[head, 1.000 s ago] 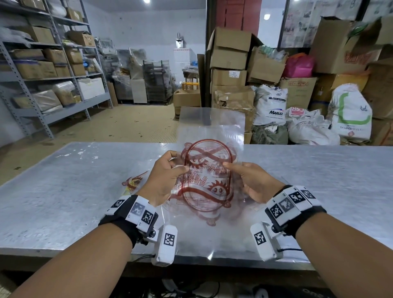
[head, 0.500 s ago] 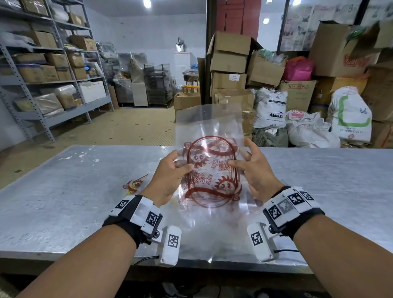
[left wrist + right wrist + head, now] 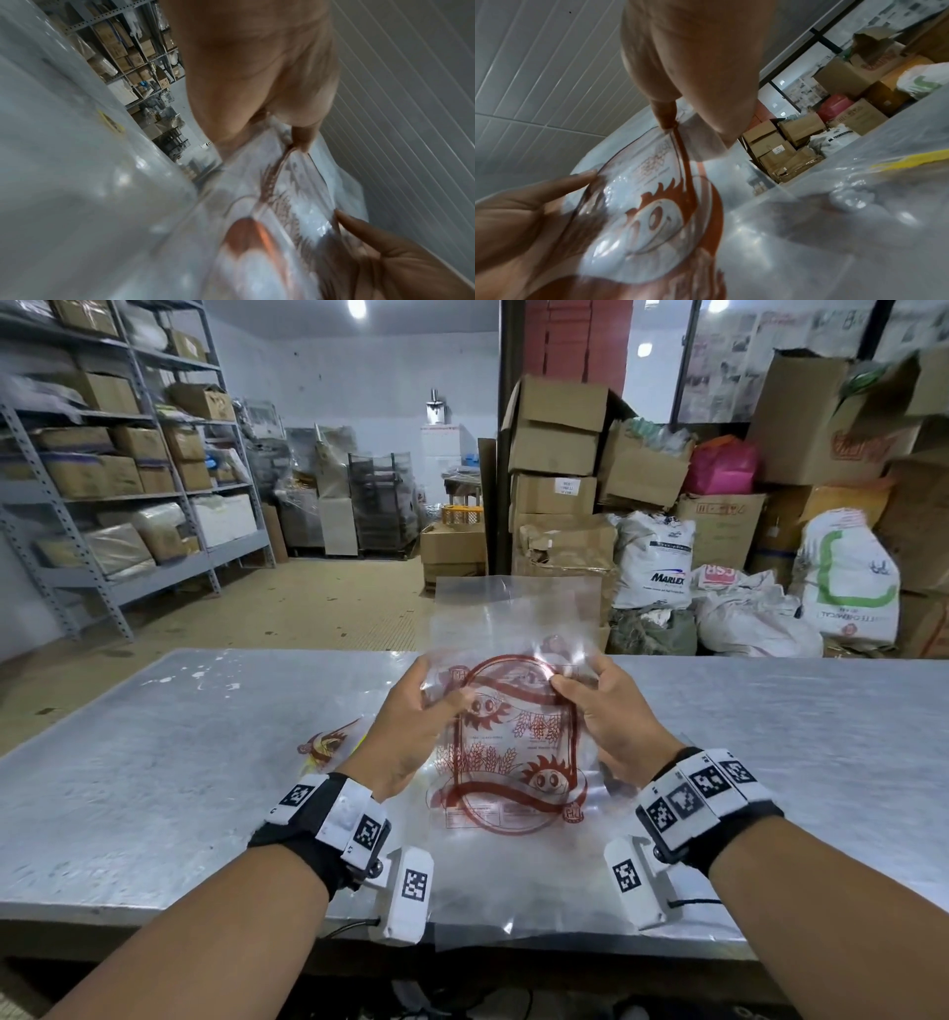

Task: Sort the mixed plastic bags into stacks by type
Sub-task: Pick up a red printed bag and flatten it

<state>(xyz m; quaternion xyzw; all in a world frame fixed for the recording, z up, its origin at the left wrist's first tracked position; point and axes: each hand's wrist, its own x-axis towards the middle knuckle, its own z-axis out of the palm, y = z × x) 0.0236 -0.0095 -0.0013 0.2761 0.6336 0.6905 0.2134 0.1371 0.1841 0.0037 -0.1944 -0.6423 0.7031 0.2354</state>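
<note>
While both hands, left hand (image 3: pixel 411 711) and right hand (image 3: pixel 611 716), pinch the printed bag (image 3: pixel 513 742), only the head view shows another bag (image 3: pixel 328 744).

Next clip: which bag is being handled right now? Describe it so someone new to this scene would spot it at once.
Start at the grey metal table in the storeroom. Above its near edge, the left hand and right hand each pinch one clear plastic bag, raised off the surface. Its full red print of sun faces and wheat faces the camera, unlike the bag lying flat by the left hand, mostly hidden.

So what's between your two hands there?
In the head view, the clear bag with red print spans between the left hand and right hand, both pinching it.
</note>
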